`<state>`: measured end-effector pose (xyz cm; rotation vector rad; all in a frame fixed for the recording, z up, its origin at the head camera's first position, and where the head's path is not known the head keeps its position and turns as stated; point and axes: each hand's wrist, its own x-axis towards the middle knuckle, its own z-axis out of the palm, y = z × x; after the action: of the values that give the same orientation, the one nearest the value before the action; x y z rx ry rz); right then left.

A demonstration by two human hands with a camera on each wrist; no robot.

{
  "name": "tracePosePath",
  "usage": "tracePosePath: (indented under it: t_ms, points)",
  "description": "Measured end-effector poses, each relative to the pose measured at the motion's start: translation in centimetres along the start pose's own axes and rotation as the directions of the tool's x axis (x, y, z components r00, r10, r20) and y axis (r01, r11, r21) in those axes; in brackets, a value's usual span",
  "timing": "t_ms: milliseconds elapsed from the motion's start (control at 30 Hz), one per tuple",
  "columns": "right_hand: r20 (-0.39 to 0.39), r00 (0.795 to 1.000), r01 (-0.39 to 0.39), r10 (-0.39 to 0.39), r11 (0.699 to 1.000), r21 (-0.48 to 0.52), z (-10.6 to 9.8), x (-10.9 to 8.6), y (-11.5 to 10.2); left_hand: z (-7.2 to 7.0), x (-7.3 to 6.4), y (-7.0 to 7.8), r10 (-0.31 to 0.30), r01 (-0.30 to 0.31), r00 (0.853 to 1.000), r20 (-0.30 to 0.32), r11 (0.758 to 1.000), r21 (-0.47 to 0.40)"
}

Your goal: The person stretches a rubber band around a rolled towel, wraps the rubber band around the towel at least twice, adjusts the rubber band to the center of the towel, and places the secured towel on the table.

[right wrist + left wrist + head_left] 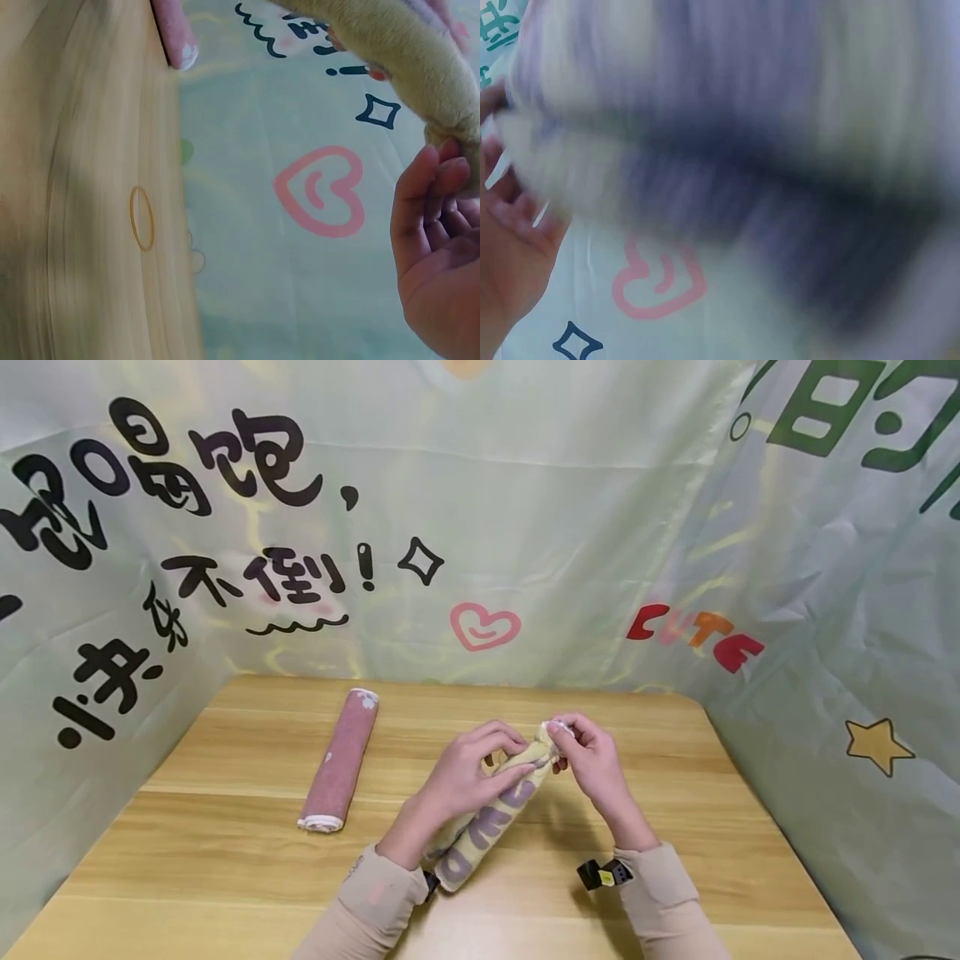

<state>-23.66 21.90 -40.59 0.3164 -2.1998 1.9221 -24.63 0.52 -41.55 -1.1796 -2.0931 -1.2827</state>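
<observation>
A yellow towel with purple lettering, rolled into a long bundle, slants above the table between the two hands. My right hand pinches its narrow far end. The left hand holds it farther down, thumb laid along the upper side and the other fingers bent over. Up close in the left wrist view, the towel is blurred, and a dark crease separates two of its parts. In the right wrist view the towel bends down into the curled fingers of the right hand.
A rolled pink towel with white edges lies to the left on the wooden table. A thin tan loop like a rubber band lies on the table in the right wrist view. Printed fabric hangs round the back and sides.
</observation>
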Motion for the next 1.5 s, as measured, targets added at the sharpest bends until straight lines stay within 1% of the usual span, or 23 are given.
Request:
tracePosePath:
  t_ms: [67, 133, 233, 333, 467, 567, 667, 733, 800, 900, 1033, 1133, 1233, 1333, 1500]
  points:
    - [0.006, 1.0, -0.03, 0.03, 0.999, 0.019, 0.0, 0.1, 0.0, -0.2, 0.1, 0.2, -0.025, 0.026, 1.0, 0.006, 0.999, -0.04]
    - [0.021, 0.998, -0.064, 0.063, 0.998, 0.029, -0.1, 0.1, -0.1, -0.4, 0.2, 0.3, -0.037, 0.037, 0.999, -0.007, 0.997, -0.068]
    - [0.059, 0.992, -0.116, 0.114, 0.992, 0.049, 0.0, 0.1, -0.3, -0.4, 0.4, 0.5, -0.014, 0.01, 0.998, -0.055, 0.997, -0.076]
    - [0.097, 0.984, -0.159, 0.151, 0.984, 0.076, 0.2, 0.0, -0.4, -0.2, 0.6, 0.7, 0.044, -0.048, 0.994, -0.101, 0.998, -0.036]
    - [0.118, 0.976, -0.196, 0.183, 0.975, 0.103, 0.5, -0.1, -0.4, 0.1, 0.7, 0.8, 0.133, -0.131, 0.983, -0.129, 0.991, 0.025]
    - [0.11, 0.972, -0.22, 0.208, 0.97, 0.104, 0.7, -0.2, -0.5, 0.2, 0.7, 0.7, 0.178, -0.169, 0.978, -0.11, 0.982, 0.084]
    - [0.091, 0.969, -0.24, 0.232, 0.966, 0.097, 0.9, -0.3, -0.6, 0.1, 0.6, 0.8, 0.186, -0.174, 0.981, -0.062, 0.972, 0.157]
    - [0.077, 0.969, -0.243, 0.236, 0.965, 0.096, 1.1, -0.4, -0.7, 0.0, 0.6, 0.9, 0.167, -0.16, 0.986, -0.023, 0.969, 0.189]
    - [0.058, 0.969, -0.246, 0.241, 0.965, 0.096, 1.3, -0.4, -0.8, -0.1, 0.6, 1.0, 0.131, -0.131, 0.991, 0.014, 0.971, 0.202]
    - [0.028, 0.971, -0.24, 0.239, 0.965, 0.102, 1.7, -0.5, -0.9, -0.2, 0.5, 1.1, 0.058, -0.069, 0.996, 0.068, 0.981, 0.182]
    - [0.014, 0.973, -0.232, 0.232, 0.966, 0.11, 2.2, -0.6, -0.9, -0.1, 0.3, 1.3, -0.038, 0.022, 0.992, 0.12, 0.991, 0.132]
    - [0.008, 0.973, -0.228, 0.229, 0.967, 0.116, 2.7, -0.6, -0.8, 0.1, 0.1, 1.3, -0.09, 0.076, 0.987, 0.133, 0.992, 0.103]
    - [-0.025, 0.972, -0.229, 0.233, 0.966, 0.118, 3.0, -0.5, -0.5, 0.5, -0.1, 1.2, -0.108, 0.096, 0.985, 0.133, 0.991, 0.092]
    - [-0.074, 0.968, -0.23, 0.239, 0.966, 0.121, 3.2, -0.4, -0.2, 0.9, -0.2, 1.0, -0.111, 0.101, 0.985, 0.134, 0.992, 0.082]
    - [-0.111, 0.96, -0.24, 0.257, 0.96, 0.143, 2.9, -0.2, 0.2, 1.4, -0.3, 0.9, -0.126, 0.115, 0.98, 0.154, 0.99, 0.078]
